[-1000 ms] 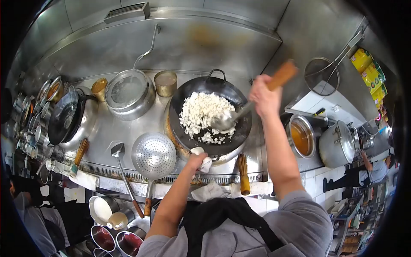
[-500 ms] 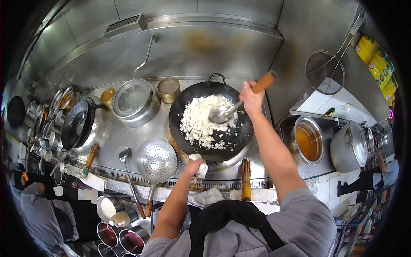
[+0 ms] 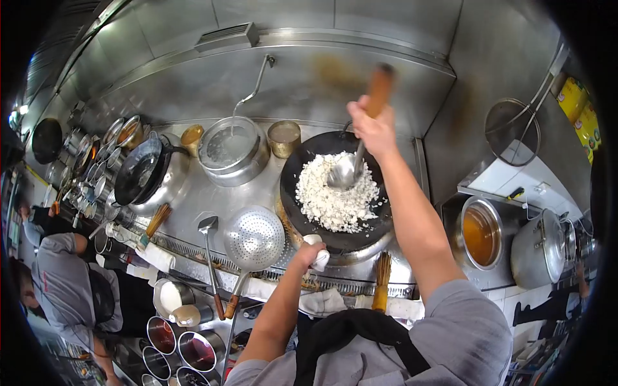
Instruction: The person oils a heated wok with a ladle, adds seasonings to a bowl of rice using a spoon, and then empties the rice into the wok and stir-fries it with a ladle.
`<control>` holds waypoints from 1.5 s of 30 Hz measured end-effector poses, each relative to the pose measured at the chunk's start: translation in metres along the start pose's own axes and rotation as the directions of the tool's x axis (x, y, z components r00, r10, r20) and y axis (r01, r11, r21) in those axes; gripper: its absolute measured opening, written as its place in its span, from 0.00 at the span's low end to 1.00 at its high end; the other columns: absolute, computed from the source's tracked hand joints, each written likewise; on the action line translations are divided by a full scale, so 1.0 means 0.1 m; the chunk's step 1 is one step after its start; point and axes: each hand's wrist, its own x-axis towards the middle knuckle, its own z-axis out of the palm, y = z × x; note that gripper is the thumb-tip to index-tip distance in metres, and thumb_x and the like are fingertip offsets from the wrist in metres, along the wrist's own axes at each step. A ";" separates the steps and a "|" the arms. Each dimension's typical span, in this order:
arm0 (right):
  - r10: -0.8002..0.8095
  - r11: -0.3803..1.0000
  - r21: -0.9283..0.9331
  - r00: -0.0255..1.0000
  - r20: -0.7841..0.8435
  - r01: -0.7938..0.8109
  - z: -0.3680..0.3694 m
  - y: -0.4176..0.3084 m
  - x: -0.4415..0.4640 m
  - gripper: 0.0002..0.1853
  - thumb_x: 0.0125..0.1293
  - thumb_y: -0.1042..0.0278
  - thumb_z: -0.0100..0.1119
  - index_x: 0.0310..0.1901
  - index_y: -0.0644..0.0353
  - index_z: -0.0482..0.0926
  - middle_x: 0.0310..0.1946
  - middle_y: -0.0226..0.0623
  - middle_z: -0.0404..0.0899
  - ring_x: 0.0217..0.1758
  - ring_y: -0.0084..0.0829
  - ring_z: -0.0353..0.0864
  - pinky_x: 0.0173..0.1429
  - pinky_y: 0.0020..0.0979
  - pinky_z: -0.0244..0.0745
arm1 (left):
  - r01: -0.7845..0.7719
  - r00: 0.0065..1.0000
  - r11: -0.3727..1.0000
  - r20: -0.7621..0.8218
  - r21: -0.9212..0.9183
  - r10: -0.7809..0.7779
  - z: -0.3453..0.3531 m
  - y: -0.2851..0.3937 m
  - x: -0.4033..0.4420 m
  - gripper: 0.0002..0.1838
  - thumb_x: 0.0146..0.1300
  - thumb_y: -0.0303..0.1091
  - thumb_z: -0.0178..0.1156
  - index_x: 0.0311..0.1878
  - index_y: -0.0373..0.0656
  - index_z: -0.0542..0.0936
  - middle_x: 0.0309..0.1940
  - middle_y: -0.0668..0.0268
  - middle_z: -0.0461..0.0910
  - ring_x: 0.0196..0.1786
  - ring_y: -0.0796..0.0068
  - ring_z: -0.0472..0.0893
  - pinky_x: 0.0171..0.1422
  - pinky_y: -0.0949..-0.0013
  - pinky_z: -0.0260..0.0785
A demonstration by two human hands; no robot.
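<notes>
White rice point(image 3: 335, 199) lies spread in a black wok point(image 3: 380, 231) on the steel stove. My right hand point(image 3: 374, 128) is wrapped round the wooden handle of a ladle point(image 3: 342, 172), whose bowl rests in the upper part of the rice. The handle stands steeply up and its end is blurred. At the wok's near left edge my left hand point(image 3: 306, 256) is closed on a folded white cloth point(image 3: 319, 257). The cloth is against the wok's rim, and the near wok handle is hidden.
A perforated strainer point(image 3: 254, 235) and a spatula point(image 3: 209, 224) lie left of the wok. Behind them stand a covered pot point(image 3: 233, 151) and a small tin point(image 3: 284, 138). A bamboo brush point(image 3: 382, 283) is in front. Orange liquid fills a pot point(image 3: 479, 238) at right. A co-worker point(image 3: 71, 276) stands at far left.
The view has shifted, so the stove appears further right. My right hand has swung the ladle handle from leaning right to nearly upright. The rice is spread into a rounder heap.
</notes>
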 end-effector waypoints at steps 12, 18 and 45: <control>-0.159 0.946 0.218 0.932 -0.327 0.238 -0.60 0.13 -0.35 0.12 0.66 0.70 0.60 0.28 0.54 0.67 0.15 0.21 0.61 0.14 0.17 0.57 0.19 0.22 0.55 | 0.043 0.993 0.984 0.112 -0.175 -0.023 -0.03 -0.20 0.10 0.12 0.58 0.37 0.61 0.42 0.41 0.76 0.28 0.64 0.80 0.27 0.69 0.80 0.28 0.61 0.73; 0.078 0.970 0.243 0.960 -0.268 -0.011 -0.30 -0.16 -0.39 0.11 0.65 0.70 0.62 0.30 0.57 0.67 0.15 0.24 0.62 0.14 0.17 0.60 0.19 0.23 0.59 | 0.126 0.988 0.990 0.097 -0.063 -0.120 -0.06 -0.02 -0.01 0.11 0.58 0.39 0.61 0.41 0.45 0.77 0.28 0.66 0.80 0.26 0.71 0.80 0.26 0.61 0.72; 0.162 0.925 0.357 0.984 -0.072 -0.126 0.27 0.20 -1.08 0.09 0.66 0.71 0.57 0.30 0.57 0.67 0.18 0.25 0.66 0.16 0.19 0.63 0.20 0.23 0.57 | 0.060 0.996 0.957 0.075 -0.283 -0.040 0.07 -0.26 -0.12 0.12 0.60 0.34 0.58 0.47 0.43 0.77 0.36 0.62 0.81 0.30 0.67 0.82 0.31 0.58 0.78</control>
